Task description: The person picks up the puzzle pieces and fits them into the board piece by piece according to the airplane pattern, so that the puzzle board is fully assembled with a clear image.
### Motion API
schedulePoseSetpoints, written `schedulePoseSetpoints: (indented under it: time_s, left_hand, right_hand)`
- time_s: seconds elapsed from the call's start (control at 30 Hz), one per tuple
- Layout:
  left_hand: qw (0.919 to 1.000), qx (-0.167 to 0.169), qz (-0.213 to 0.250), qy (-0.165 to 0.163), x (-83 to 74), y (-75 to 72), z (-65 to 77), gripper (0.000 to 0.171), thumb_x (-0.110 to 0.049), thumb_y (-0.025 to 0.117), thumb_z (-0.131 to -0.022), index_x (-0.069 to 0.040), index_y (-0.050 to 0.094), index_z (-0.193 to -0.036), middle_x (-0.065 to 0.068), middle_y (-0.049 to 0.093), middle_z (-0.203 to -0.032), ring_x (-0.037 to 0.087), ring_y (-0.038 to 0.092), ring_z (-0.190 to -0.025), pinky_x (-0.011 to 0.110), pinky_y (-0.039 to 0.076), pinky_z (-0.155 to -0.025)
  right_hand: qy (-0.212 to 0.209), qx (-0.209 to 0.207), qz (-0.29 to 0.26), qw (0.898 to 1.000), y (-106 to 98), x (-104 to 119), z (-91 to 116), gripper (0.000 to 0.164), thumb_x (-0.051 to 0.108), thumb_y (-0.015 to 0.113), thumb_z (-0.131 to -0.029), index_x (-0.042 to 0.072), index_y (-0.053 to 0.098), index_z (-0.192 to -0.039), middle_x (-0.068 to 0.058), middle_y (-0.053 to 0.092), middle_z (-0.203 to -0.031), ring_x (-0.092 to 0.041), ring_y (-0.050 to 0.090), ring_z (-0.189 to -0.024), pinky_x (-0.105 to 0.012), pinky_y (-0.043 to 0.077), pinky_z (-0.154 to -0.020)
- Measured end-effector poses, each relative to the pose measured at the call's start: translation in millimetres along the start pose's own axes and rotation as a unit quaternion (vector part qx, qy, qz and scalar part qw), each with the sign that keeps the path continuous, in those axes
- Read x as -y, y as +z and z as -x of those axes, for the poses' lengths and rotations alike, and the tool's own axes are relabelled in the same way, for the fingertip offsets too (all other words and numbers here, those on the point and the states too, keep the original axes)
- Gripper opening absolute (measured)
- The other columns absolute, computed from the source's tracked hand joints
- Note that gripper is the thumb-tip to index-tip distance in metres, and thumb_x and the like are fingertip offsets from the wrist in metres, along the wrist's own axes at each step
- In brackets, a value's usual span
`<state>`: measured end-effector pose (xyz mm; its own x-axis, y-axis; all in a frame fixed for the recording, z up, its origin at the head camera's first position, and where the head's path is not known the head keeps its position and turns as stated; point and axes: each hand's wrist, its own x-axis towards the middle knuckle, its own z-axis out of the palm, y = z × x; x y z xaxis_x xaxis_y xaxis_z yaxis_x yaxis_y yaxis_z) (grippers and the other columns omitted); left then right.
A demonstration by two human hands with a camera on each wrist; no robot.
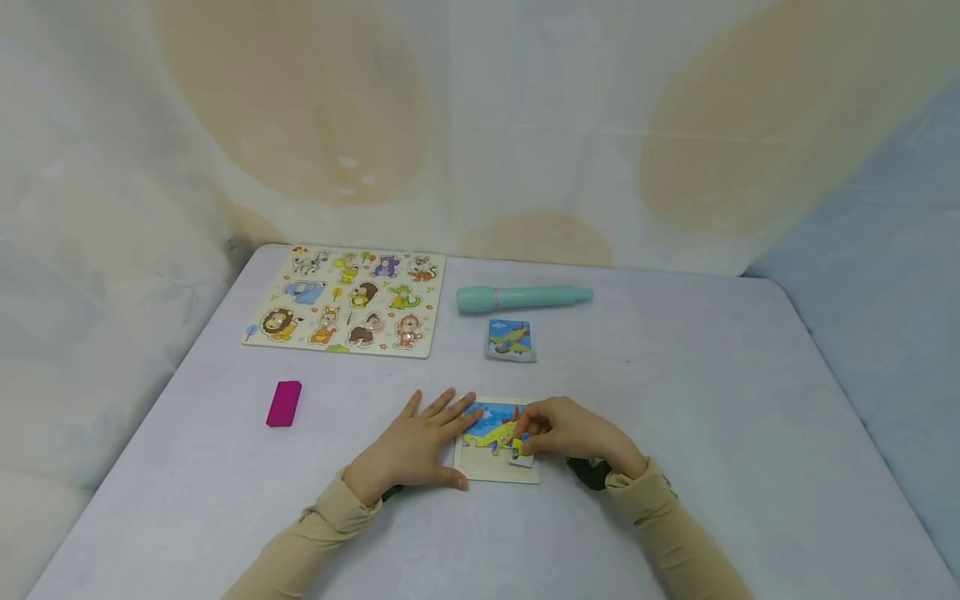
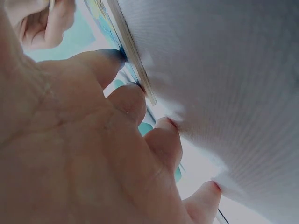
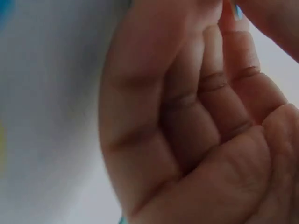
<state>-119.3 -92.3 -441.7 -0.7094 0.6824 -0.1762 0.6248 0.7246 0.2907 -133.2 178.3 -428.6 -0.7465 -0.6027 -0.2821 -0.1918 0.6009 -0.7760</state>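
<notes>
A small jigsaw puzzle (image 1: 495,475) with a yellow airplane on blue sky lies in a pale wooden tray; its upper rows hold pieces, while bare wood shows at the lower part. My left hand (image 1: 422,446) spreads its fingers over the tray's left side, and in the left wrist view its fingertips touch the tray edge (image 2: 131,51). Above the tray's right side, my right hand (image 1: 573,433) pinches a puzzle piece (image 1: 522,459) between thumb and fingers. Only a sliver of the piece (image 3: 238,12) shows in the right wrist view.
Behind the tray lies a small airplane picture packet (image 1: 510,340), and beyond it a mint-green tube (image 1: 532,298). An animal peg puzzle board (image 1: 341,325) sits at the back left. Left of my hand is a magenta block (image 1: 284,404). Fabric walls border the table.
</notes>
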Motion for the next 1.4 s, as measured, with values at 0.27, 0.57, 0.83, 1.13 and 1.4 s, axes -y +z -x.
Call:
schedulePoseSetpoints:
  time_s: [0.27,0.57,0.83,1.13,1.4]
  left_hand:
    - [1.0000,-0.001,0.002,0.004,-0.2,-0.1,0.2,0.100,-0.066,0.068,-0.075,-0.020,0.028,-0.154,0.000,0.020,-0.163,0.032,0.019,-0.150,0.067,0.015,-0.114]
    - [0.9999,-0.007,0.009,0.011,-0.8,0.8,-1.8,0.099,-0.064,0.069,-0.075,-0.020,0.029,-0.154,0.001,0.020,-0.163,0.032,0.019,-0.150,0.068,0.015,-0.114]
    - [1.0000,0.003,0.009,0.002,-2.3,0.3,-1.8,0.099,-0.064,0.070,-0.074,-0.021,0.029,-0.154,0.001,0.020,-0.163,0.032,0.018,-0.150,0.067,0.013,-0.115]
    - [1.0000,-0.002,0.000,0.008,-1.3,-2.5,0.3,0.099,-0.064,0.070,-0.074,-0.020,0.029,-0.154,0.001,0.021,-0.163,0.032,0.019,-0.150,0.068,0.014,-0.114]
    - [1.0000,-0.005,0.004,0.004,-0.8,-1.3,1.3,0.100,-0.064,0.070,-0.074,-0.020,0.029,-0.154,0.001,0.020,-0.163,0.032,0.018,-0.150,0.068,0.013,-0.114]
  right_hand:
    - [-0.007,-0.032,0.061,0.998,18.2,8.5,-3.4,0.015,0.008,0.077,-0.080,0.013,0.068,-0.090,0.003,0.057,-0.078,-0.009,0.048,-0.070,-0.020,0.042,-0.063]
    - [0.024,-0.054,0.084,0.995,16.7,13.0,-1.8,0.029,0.004,0.082,-0.074,0.009,0.061,-0.094,0.001,0.056,-0.080,-0.011,0.047,-0.072,-0.022,0.041,-0.064]
    - [-0.008,-0.044,0.028,0.999,-1.8,-15.6,21.8,0.025,0.012,0.071,-0.086,0.010,0.063,-0.110,0.002,0.062,-0.089,-0.008,0.054,-0.075,-0.021,0.048,-0.067]
    - [0.037,-0.079,0.047,0.995,-16.3,-42.5,72.9,0.044,0.017,0.083,-0.075,0.012,0.062,-0.112,0.002,0.056,-0.095,-0.009,0.049,-0.088,-0.019,0.044,-0.074]
    - [0.012,-0.125,0.127,0.984,-13.9,-35.5,55.9,0.025,0.009,0.078,-0.079,0.008,0.064,-0.099,0.001,0.056,-0.094,-0.010,0.050,-0.086,-0.025,0.048,-0.076]
